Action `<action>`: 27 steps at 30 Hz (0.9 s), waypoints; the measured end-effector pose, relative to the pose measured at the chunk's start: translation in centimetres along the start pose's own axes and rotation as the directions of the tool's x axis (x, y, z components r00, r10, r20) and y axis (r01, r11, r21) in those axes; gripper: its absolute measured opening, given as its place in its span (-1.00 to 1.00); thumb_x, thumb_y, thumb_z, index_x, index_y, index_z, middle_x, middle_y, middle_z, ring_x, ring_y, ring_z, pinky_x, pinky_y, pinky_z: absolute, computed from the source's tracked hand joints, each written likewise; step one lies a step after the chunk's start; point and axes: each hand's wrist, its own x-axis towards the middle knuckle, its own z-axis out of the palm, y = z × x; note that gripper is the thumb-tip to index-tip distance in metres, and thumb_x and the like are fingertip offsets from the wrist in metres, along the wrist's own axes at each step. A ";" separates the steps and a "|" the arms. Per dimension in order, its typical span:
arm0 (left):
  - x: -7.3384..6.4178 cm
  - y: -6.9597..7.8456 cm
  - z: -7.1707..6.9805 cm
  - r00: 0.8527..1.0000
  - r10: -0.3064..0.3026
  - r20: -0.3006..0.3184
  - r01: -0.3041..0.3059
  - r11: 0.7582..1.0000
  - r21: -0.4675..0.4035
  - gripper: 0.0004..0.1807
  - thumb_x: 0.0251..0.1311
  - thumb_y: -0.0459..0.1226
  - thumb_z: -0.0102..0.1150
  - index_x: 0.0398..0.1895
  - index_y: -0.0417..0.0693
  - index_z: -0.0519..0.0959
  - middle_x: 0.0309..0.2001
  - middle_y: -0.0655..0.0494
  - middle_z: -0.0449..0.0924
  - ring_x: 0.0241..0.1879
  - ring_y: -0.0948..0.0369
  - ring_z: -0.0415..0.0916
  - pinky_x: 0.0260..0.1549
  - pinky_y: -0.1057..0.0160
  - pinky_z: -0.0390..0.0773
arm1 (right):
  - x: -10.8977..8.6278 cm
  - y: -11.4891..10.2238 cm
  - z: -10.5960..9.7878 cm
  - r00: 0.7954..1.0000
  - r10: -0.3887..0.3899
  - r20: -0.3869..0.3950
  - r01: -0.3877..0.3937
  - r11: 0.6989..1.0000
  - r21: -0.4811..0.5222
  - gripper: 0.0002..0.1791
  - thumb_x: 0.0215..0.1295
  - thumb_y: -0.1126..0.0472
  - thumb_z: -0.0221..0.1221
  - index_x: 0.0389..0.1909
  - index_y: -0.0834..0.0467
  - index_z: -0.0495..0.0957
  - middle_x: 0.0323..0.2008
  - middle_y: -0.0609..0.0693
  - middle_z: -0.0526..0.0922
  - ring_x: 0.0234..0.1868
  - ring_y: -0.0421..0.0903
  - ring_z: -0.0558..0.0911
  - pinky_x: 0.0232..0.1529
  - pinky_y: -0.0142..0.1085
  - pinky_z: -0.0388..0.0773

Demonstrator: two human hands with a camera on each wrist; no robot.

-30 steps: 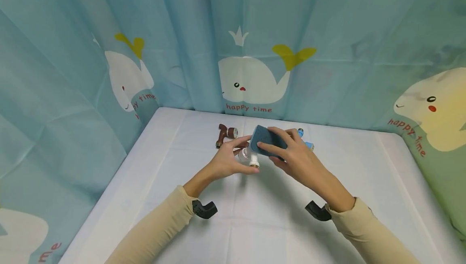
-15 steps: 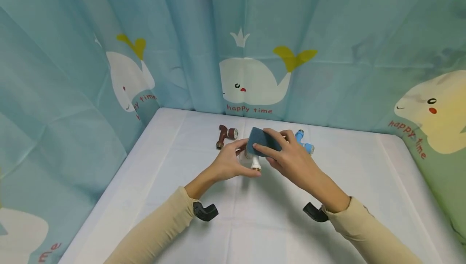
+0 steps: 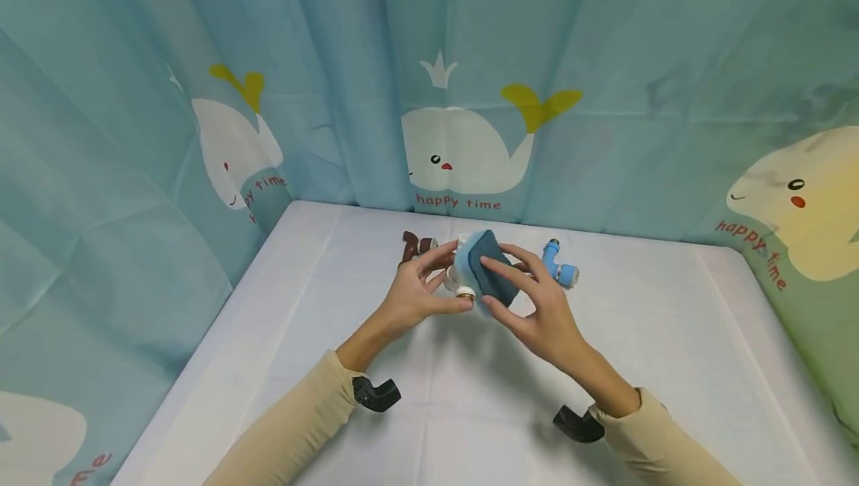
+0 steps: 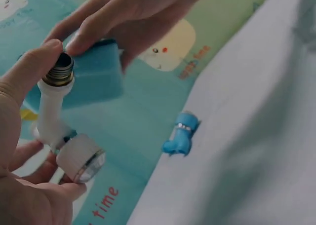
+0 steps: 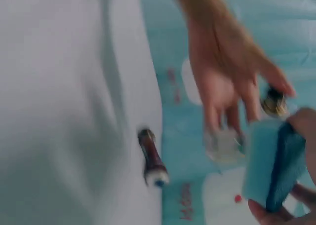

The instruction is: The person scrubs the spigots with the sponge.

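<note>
My left hand point(image 3: 411, 294) holds a white faucet point(image 4: 51, 109) above the table, thumb on its brass threaded end. A round knob with a clear face juts from the faucet's side in the left wrist view. My right hand point(image 3: 549, 316) grips a two-layer sponge point(image 3: 495, 271), light blue on one side with a dark blue scouring layer on the other. The light blue face is turned to the faucet and overlaps it in the head view. Part of the faucet's body is hidden behind the sponge and fingers.
On the white-covered table point(image 3: 322, 277), a brown faucet point(image 3: 410, 247) lies behind my left hand. To the right, a blue faucet point(image 3: 564, 271) lies behind my right hand. A whale-print curtain point(image 3: 356, 98) borders the back and sides.
The sponge has tilted more upright, bringing its light blue side into view beside the faucet. My right hand has turned with it, uncovering more of the blue faucet.
</note>
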 end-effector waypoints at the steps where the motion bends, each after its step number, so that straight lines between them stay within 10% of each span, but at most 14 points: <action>1: 0.0 0.1 0.0 1.000 0.014 -0.010 -0.014 1.000 -0.006 0.00 -0.03 -0.43 0.59 0.53 -0.18 0.28 0.39 -0.09 0.38 0.39 0.04 0.34 0.38 0.20 0.34 | -0.3 -0.2 0.2 1.000 0.028 -0.007 -0.028 0.999 0.039 -0.33 0.09 0.36 0.49 0.29 0.07 0.61 0.35 0.20 0.46 0.18 0.18 0.58 -0.04 0.09 0.67; 8: -0.2 0.4 0.1 1.000 0.001 -0.015 -0.002 0.994 -0.109 0.12 -0.10 -0.12 0.69 0.54 -0.20 0.27 0.39 -0.14 0.38 0.37 0.01 0.37 0.37 0.02 0.38 | -1.1 0.0 0.8 0.989 0.149 -0.021 -0.145 0.982 0.123 -0.33 0.15 0.38 0.46 0.33 0.05 0.58 0.36 0.13 0.46 0.24 0.12 0.57 -0.03 0.07 0.70; 17: -0.2 0.5 0.0 0.998 -0.025 0.051 0.027 0.999 -0.041 0.03 -0.06 -0.32 0.66 0.52 -0.16 0.31 0.34 -0.11 0.42 0.35 0.05 0.37 0.32 0.08 0.45 | 0.5 1.4 -1.0 0.997 -0.044 -0.055 0.039 0.995 -0.096 -0.35 0.06 0.37 0.51 0.25 0.09 0.64 0.34 0.31 0.42 0.15 0.29 0.49 -0.09 0.10 0.63; 27: -0.4 0.4 0.0 0.992 -0.024 0.123 0.007 0.991 0.133 0.05 -0.11 -0.48 0.62 0.52 -0.29 0.26 0.40 -0.15 0.36 0.42 0.04 0.31 0.35 0.22 0.39 | 3.3 1.8 -3.5 0.976 -0.087 0.199 0.116 0.983 -0.140 -0.42 0.16 0.26 0.49 0.25 0.02 0.64 0.32 0.27 0.45 0.10 0.25 0.47 -0.20 -0.05 0.52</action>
